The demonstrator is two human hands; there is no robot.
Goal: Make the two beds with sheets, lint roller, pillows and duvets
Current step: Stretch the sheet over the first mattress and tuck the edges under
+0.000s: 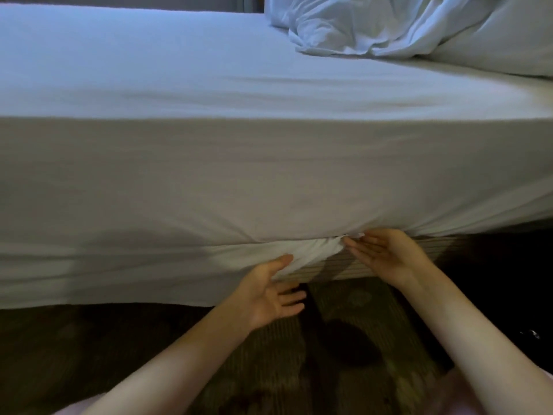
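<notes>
A white sheet [239, 175] covers the mattress top and hangs down its near side. On the left its loose edge drapes to the floor; on the right it is pulled in under the mattress. My left hand [269, 292] is palm up with fingers apart, its fingertips touching the hanging sheet edge. My right hand [386, 253] is palm up too, fingers spread, with fingertips at the tucked fold where the mattress meets the striped bed base [353, 265]. Neither hand grips anything. A crumpled white duvet [374, 25] and a pillow [502, 46] lie at the bed's far right.
Dark patterned carpet [344, 339] runs below the bed where I kneel. A dark wall or headboard [119, 0] shows behind the bed. Black shadow fills the space at the right [508, 280] under the mattress.
</notes>
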